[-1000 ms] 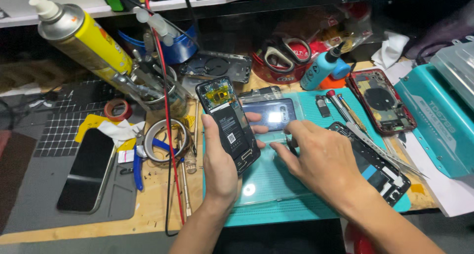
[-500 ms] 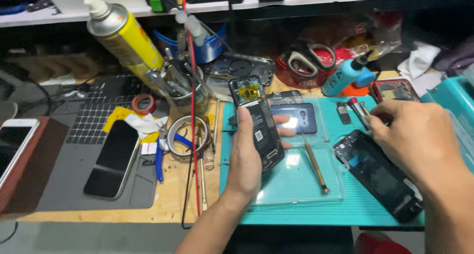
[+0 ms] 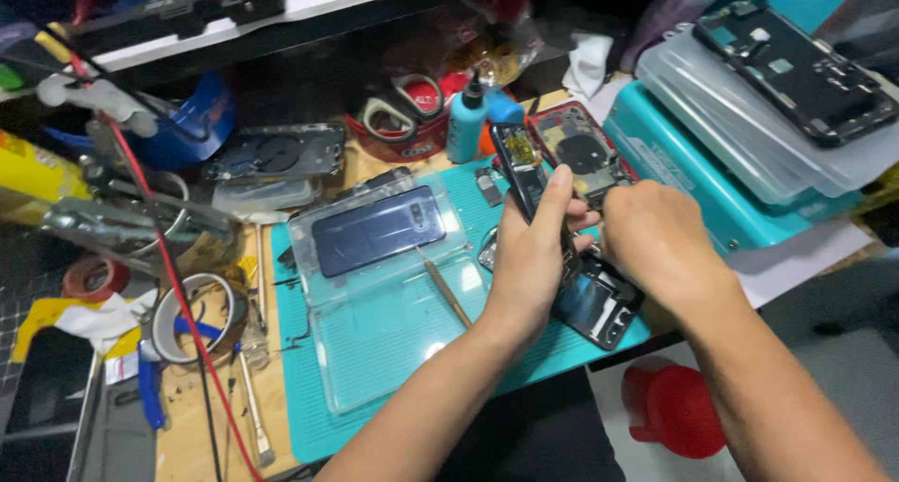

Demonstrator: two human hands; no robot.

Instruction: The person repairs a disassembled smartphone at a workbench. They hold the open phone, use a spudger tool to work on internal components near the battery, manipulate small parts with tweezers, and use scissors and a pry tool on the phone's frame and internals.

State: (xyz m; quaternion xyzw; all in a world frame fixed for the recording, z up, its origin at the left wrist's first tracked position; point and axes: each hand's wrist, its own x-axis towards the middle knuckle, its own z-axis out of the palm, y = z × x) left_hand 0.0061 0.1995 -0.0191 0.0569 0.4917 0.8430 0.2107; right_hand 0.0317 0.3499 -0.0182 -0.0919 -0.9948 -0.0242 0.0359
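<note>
My left hand (image 3: 534, 257) grips an opened black phone (image 3: 521, 160) upright, its exposed inner parts facing me, above the right end of the teal work mat (image 3: 375, 351). My right hand (image 3: 660, 243) is curled close against the phone's right edge. Its fingertips are hidden behind my left hand, so any hold on a tool or part stays unseen. Flat on the mat just under both hands lies another black phone body (image 3: 599, 304).
On the mat are a clear tray with a dark blue phone back (image 3: 379, 229) and a thin metal tool (image 3: 448, 293). Behind stand a blue bottle (image 3: 465, 121), a red-framed phone shell (image 3: 585, 149) and a teal machine (image 3: 674, 163) stacked with clear trays. Tape rolls (image 3: 192, 318) lie at the left.
My left hand carried the phone rightward across the mat. My right hand came back from the tools at the right and closed in on the phone. The view swung to the right.
</note>
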